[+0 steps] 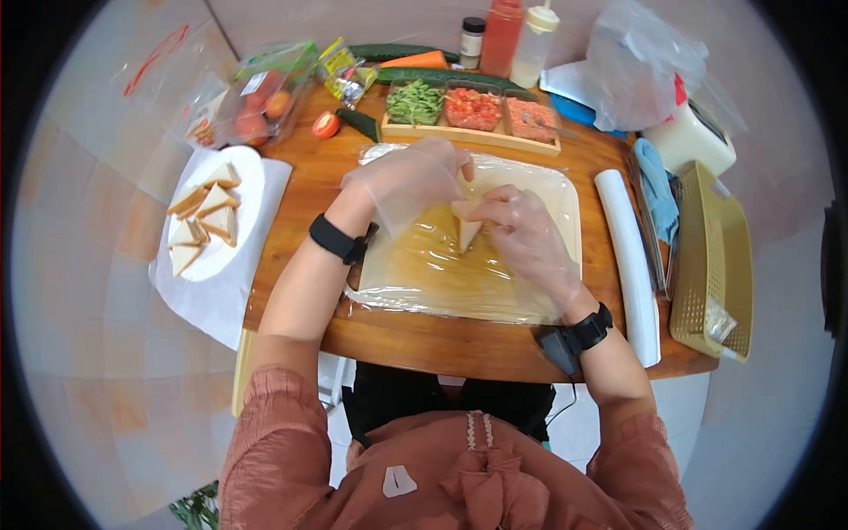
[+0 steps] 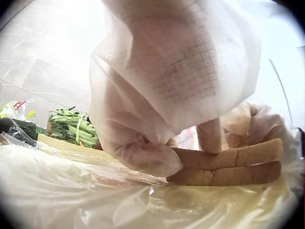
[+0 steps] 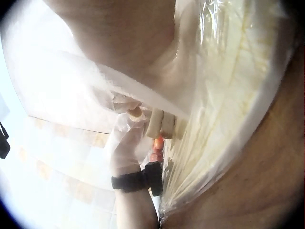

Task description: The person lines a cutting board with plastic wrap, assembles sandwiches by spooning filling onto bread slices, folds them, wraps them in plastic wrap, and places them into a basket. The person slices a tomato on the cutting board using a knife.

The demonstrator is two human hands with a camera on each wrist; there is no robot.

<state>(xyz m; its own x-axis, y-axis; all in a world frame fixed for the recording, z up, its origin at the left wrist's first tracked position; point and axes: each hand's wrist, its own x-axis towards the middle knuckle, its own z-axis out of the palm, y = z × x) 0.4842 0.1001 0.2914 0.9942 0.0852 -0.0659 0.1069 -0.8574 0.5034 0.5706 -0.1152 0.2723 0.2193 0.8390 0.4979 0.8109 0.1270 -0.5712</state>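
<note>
A small triangular sandwich (image 1: 469, 233), two layers with brown crust, stands over a board (image 1: 424, 291) wrapped in clear film. My left hand (image 1: 411, 177), in a loose clear plastic glove, is at the sandwich's far side. In the left wrist view its thumb (image 2: 152, 157) lies at one end of the crust (image 2: 228, 164), and a finger touches the top edge. My gloved right hand (image 1: 528, 234) pinches the sandwich from the right with bent fingers. In the right wrist view the layered bread (image 3: 162, 124) shows beside the left hand (image 3: 128, 145).
A white plate (image 1: 251, 190) with several sandwich triangles stands at left. Behind the board, a wooden tray (image 1: 424, 132) holds cucumber strips (image 1: 415, 102), chopped red pieces (image 1: 473, 108) and pink-orange bits (image 1: 530, 119). To the right lie a white roll (image 1: 629, 265) and a basket (image 1: 715, 265).
</note>
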